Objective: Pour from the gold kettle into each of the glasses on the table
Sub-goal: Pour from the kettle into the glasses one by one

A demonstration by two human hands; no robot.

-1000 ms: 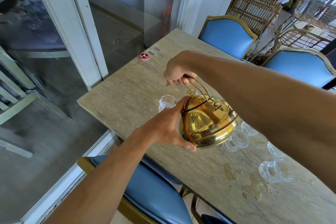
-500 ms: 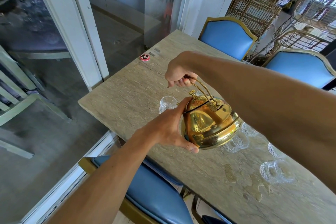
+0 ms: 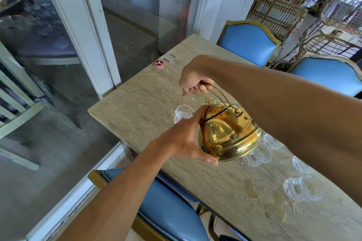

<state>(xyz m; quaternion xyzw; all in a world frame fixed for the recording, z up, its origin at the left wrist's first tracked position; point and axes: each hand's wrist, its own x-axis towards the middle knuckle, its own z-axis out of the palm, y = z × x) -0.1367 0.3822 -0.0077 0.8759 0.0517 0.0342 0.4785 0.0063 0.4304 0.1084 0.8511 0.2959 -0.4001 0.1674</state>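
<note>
The round gold kettle [image 3: 229,135] hangs tilted above the stone table [image 3: 141,107]. My right hand [image 3: 193,84] is closed round its wire handle from above. My left hand [image 3: 188,141] cups the kettle's near side, thumb under the belly and fingers against the lid. Just past my left fingers stands a cut-glass tumbler [image 3: 181,113], partly hidden. Several more glasses sit to the right: one [image 3: 258,155] under the kettle, one [image 3: 271,141] behind it, one [image 3: 300,165] and one [image 3: 299,189] nearer the front. The spout is hidden.
A small red round disc [image 3: 159,63] lies near the table's far left corner. Blue chairs with gold frames stand at the far side [image 3: 248,43], far right [image 3: 331,74] and near side [image 3: 166,207]. Glass doors lie left. Wet patches [image 3: 252,190] mark the table.
Both hands and the kettle have drifted slightly right and down in view; the grip and tilt look the same.
</note>
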